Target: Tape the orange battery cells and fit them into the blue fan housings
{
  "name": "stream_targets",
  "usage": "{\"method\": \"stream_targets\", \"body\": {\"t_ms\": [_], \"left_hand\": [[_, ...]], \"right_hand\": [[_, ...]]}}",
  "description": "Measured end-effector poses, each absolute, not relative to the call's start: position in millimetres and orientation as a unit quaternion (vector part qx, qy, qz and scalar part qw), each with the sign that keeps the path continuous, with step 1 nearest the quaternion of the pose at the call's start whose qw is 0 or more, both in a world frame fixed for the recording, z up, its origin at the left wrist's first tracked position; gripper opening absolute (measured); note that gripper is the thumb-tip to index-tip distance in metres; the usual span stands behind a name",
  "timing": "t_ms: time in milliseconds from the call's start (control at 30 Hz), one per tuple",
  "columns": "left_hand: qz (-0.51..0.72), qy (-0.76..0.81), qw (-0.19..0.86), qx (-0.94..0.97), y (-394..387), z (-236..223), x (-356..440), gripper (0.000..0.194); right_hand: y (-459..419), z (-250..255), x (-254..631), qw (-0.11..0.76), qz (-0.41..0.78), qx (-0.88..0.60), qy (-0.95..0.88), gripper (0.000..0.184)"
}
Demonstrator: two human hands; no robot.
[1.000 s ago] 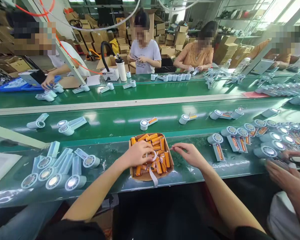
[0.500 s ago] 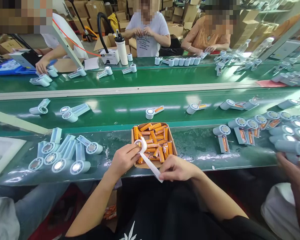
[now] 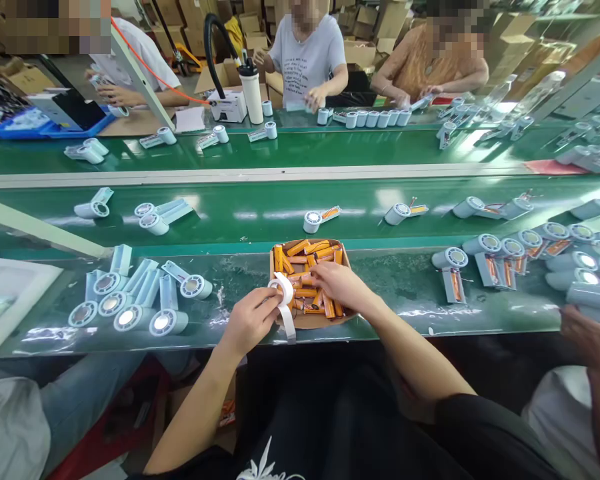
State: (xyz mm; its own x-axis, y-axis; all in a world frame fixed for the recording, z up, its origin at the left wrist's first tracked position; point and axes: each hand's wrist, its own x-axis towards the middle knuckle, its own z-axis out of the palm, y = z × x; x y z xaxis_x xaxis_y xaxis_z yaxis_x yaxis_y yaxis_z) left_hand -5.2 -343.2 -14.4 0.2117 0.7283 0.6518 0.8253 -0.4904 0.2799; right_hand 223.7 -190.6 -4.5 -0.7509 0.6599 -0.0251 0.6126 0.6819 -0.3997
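Observation:
My left hand [image 3: 250,320] pinches a roll of white tape [image 3: 289,291] at the near left corner of a cardboard box. A loose strip of the tape hangs down in front of the box [image 3: 310,323]. The box is full of orange-wrapped cylindrical batteries [image 3: 299,249]. Over the right part of the box, my right hand [image 3: 344,285] reaches in among the batteries with its fingers bent together. Its fingertips touch the batteries, but what lies between them is hidden.
Light-blue fan-like housings with handles [image 3: 125,316] lie on the bench to the left. More housings with orange batteries [image 3: 451,280] lie to the right, beside a co-worker's hand [image 3: 587,340]. A green belt [image 3: 250,220] carries further housings, and people work across it.
My right hand has let go of the tape's end and moved up and forward into the box. The strip now hangs down loose. My left hand keeps the roll.

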Motion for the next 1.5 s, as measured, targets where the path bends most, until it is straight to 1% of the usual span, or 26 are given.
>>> {"method": "stream_targets", "body": {"t_ms": [67, 133, 200, 300, 367, 433, 467, 567, 633, 700, 767, 833, 900, 967, 1000, 1067, 1133, 1200, 1267, 1333, 1400, 1467, 1500], "left_hand": [[-0.376, -0.501, 0.058, -0.778, -343.8, -13.6, -4.5, 0.023], [-0.377, -0.496, 0.057, -0.780, -342.5, -14.3, -3.3, 0.024], [-0.379, -0.489, 0.060, -0.783, -338.9, -15.7, -0.7, 0.022], [-0.370, -0.484, 0.060, -0.790, -331.9, -16.8, 4.3, 0.020], [-0.361, -0.483, 0.056, -0.795, -329.1, -15.9, 6.4, 0.023], [-0.349, -0.480, 0.054, -0.803, -328.9, -13.6, 6.9, 0.026], [-0.340, -0.476, 0.053, -0.809, -329.6, -11.9, 6.6, 0.028], [-0.303, -0.450, 0.060, -0.838, -332.9, -5.0, 5.6, 0.034], [-0.277, -0.434, 0.069, -0.854, -334.3, 0.4, 5.9, 0.036], [-0.254, -0.424, 0.079, -0.866, -334.2, 5.4, 7.1, 0.036], [-0.232, -0.413, 0.086, -0.876, -332.7, 9.5, 9.2, 0.033], [-0.205, -0.403, 0.095, -0.887, -330.6, 12.2, 11.8, 0.026], [-0.180, -0.394, 0.105, -0.895, -328.4, 13.8, 14.5, 0.020], [-0.156, -0.392, 0.118, -0.899, -326.9, 15.1, 16.8, 0.018], [-0.147, -0.393, 0.125, -0.899, -326.4, 15.9, 17.9, 0.018], [-0.134, -0.392, 0.137, -0.900, -326.2, 17.2, 20.6, 0.019], [-0.138, -0.403, 0.144, -0.893, -326.1, 17.3, 25.5, 0.020], [-0.168, -0.433, 0.144, -0.874, -325.3, 14.2, 34.2, 0.021], [-0.210, -0.475, 0.146, -0.842, -323.7, 6.9, 46.8, 0.020], [-0.252, -0.506, 0.145, -0.812, -322.6, -3.3, 60.6, 0.016], [-0.278, -0.518, 0.124, -0.799, -322.9, -13.7, 71.2, 0.017], [-0.282, -0.508, 0.074, -0.811, -324.8, -21.8, 74.9, 0.020], [-0.274, -0.504, 0.048, -0.818, -325.9, -24.4, 73.5, 0.022]], "right_hand": [[-184.8, -0.7, 234.3, 0.126, 0.251, -0.365, -0.888, 0.024], [-183.0, 1.0, 240.4, 0.150, 0.264, -0.377, -0.875, 0.023], [-185.0, -1.5, 238.3, 0.132, 0.222, -0.387, -0.885, 0.021], [-188.1, -9.8, 225.4, 0.101, 0.147, -0.403, -0.898, 0.023], [-186.7, -13.6, 219.1, 0.102, 0.146, -0.412, -0.894, 0.024], [-183.7, -13.5, 219.4, 0.136, 0.193, -0.411, -0.881, 0.026], [-182.5, -11.8, 222.2, 0.168, 0.230, -0.406, -0.868, 0.027], [-183.6, -1.1, 237.5, 0.282, 0.374, -0.363, -0.806, 0.032], [-189.1, 8.8, 248.6, 0.315, 0.465, -0.327, -0.760, 0.032], [-196.9, 18.7, 256.5, 0.290, 0.550, -0.312, -0.718, 0.035], [-204.7, 26.5, 259.7, 0.235, 0.608, -0.319, -0.688, 0.042], [-210.4, 30.7, 258.6, 0.188, 0.617, -0.326, -0.691, 0.043], [-213.3, 31.1, 255.7, 0.152, 0.586, -0.329, -0.725, 0.038], [-214.1, 28.1, 253.7, 0.129, 0.572, -0.330, -0.740, 0.041], [-214.1, 25.7, 253.5, 0.126, 0.587, -0.324, -0.731, 0.040], [-214.8, 19.4, 253.3, 0.141, 0.654, -0.307, -0.677, 0.037], [-218.6, 11.4, 250.8, 0.193, 0.717, -0.306, -0.596, 0.046], [-227.5, 2.6, 243.0, 0.294, 0.737, -0.341, -0.504, 0.053], [-240.2, -5.8, 230.9, 0.421, 0.714, -0.377, -0.413, 0.053], [-250.5, -12.0, 220.5, 0.513, 0.679, -0.389, -0.352, 0.051], [-250.4, -14.2, 220.1, 0.546, 0.655, -0.393, -0.344, 0.049], [-236.1, -11.3, 235.1, 0.575, 0.617, -0.404, -0.355, 0.044], [-224.5, -8.0, 247.8, 0.609, 0.583, -0.407, -0.351, 0.041]]}}
